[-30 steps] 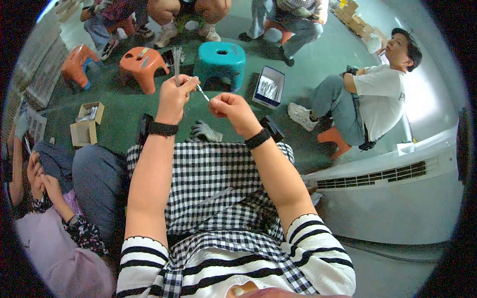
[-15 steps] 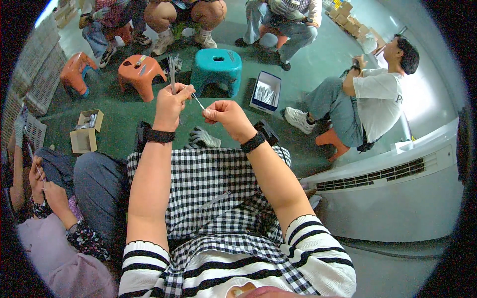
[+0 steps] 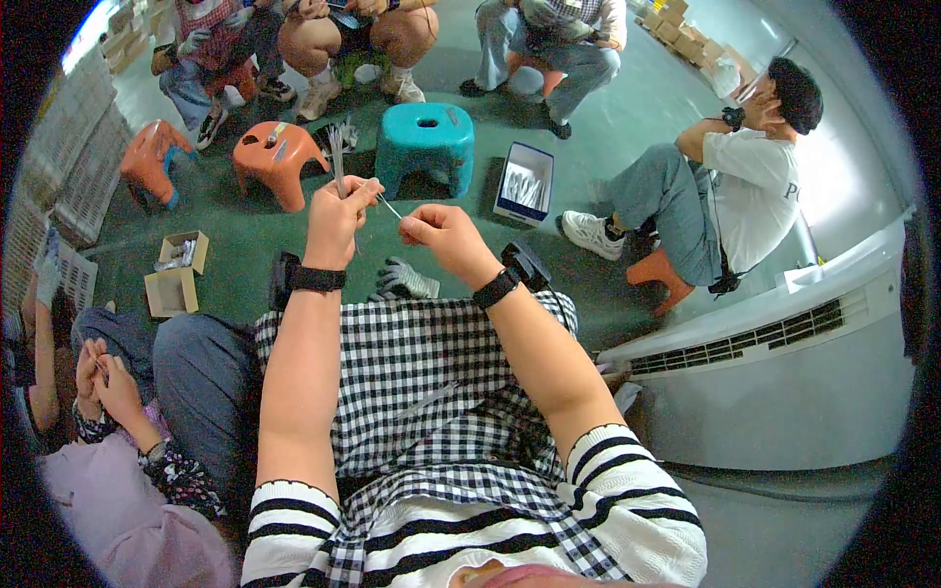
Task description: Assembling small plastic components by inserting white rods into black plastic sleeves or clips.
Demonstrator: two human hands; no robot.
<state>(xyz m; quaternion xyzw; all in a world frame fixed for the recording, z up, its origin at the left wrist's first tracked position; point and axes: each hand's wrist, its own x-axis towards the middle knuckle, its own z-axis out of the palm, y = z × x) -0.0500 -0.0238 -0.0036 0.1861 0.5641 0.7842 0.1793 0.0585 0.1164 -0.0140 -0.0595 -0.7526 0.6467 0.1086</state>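
Note:
A bundle of thin grey-white strips (image 3: 337, 157) stands upright in my left hand (image 3: 333, 230), closed round its lower part. The thumb and forefinger of that hand also pinch one end of a single thin pale strip (image 3: 390, 208). My right hand (image 3: 449, 240) holds the other end in a fingertip pinch, so the strip slants across the gap between my hands. The exact kind of strip is too small to tell. Below my hands, a grey knitted glove (image 3: 410, 280) lies near the edge of the black-and-white checked apron (image 3: 392, 363) over my lap. Another pale strip rests on the apron.
Ahead stand a teal stool (image 3: 426, 142) and an orange stool (image 3: 272, 162). A dark-edged box (image 3: 504, 205) holds pale strips; a small cardboard box (image 3: 173, 294) sits left. Seated people surround me, one close at left. A white vented appliance (image 3: 774, 402) stands right.
My hands keep nearly the same hold, and the strip remains between them. The view has shifted slightly. The person at right has raised a hand toward the head; the left neighbour's hands have come together.

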